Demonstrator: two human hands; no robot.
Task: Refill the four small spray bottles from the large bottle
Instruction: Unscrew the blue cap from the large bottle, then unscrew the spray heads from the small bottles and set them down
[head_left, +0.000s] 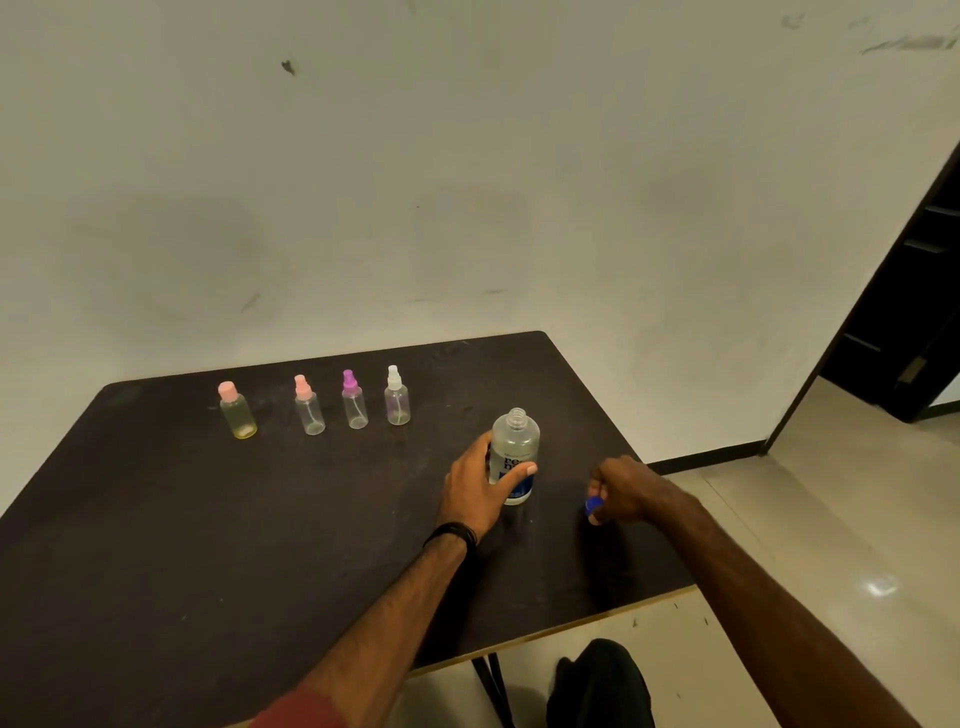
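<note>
The large clear bottle (515, 447) with a blue label stands upright on the dark table (208, 519), its neck uncapped. My left hand (475, 493) grips its body from the left. To its right, my right hand (626, 491) pinches the blue cap (593, 505) just above the tabletop. Farther back stand four small bottles in a row: a yellowish one with a pink flat cap (237, 411), a clear one with a pink sprayer (308, 406), one with a purple sprayer (354, 401) and one with a white sprayer (397, 397).
The table's right edge (660, 592) runs close by my right forearm. A black bag (597, 686) lies on the tiled floor below the front edge. A pale wall stands behind the table, and a dark doorway (904, 312) opens at the far right.
</note>
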